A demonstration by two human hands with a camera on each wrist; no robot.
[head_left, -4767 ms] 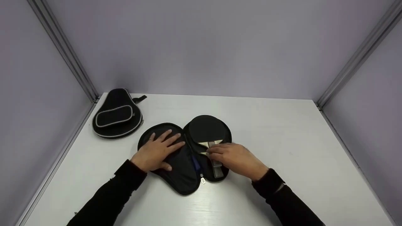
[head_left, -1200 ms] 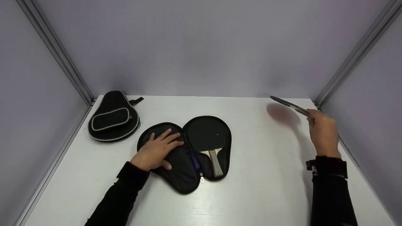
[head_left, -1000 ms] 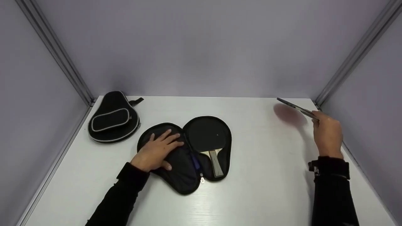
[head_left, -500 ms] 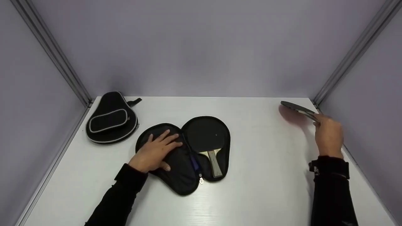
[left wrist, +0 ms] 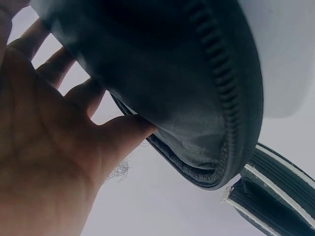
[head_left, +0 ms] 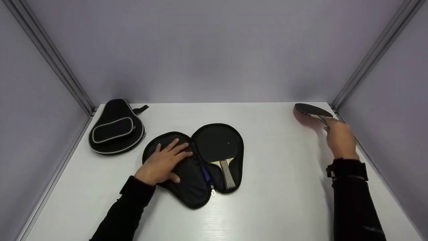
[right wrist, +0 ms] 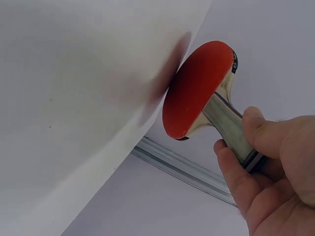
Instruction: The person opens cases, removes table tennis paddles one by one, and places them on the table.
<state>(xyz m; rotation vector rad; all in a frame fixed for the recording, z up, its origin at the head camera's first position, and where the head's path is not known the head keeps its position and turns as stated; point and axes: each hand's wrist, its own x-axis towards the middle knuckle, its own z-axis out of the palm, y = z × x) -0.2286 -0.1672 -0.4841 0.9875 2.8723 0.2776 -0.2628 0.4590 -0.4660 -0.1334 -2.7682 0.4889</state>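
Observation:
My left hand [head_left: 162, 164] lies with fingers spread on the left half of an unzipped black paddle case [head_left: 192, 194]. In the left wrist view the case's zipped edge [left wrist: 229, 88] runs past my fingers. The right half of the case holds a table tennis paddle [head_left: 217, 144], black side up, with a pale wooden handle. At the table's far right, my right hand [head_left: 341, 139] grips a second table tennis paddle [head_left: 312, 109] by its handle. Its black side faces up and its red side down; the right wrist view shows the red rubber [right wrist: 197, 88] tilted close to the tabletop.
A closed black paddle case [head_left: 117, 130] with pale piping and a small front pocket lies at the back left. The white table [head_left: 274, 187] is bounded by grey panels [head_left: 214, 50] at the back and both sides.
Since the earliest frame, my right hand has lifted one paddle out of the case and carried it to the far right. Lately that paddle has tilted flatter and lower. My left hand has stayed put.

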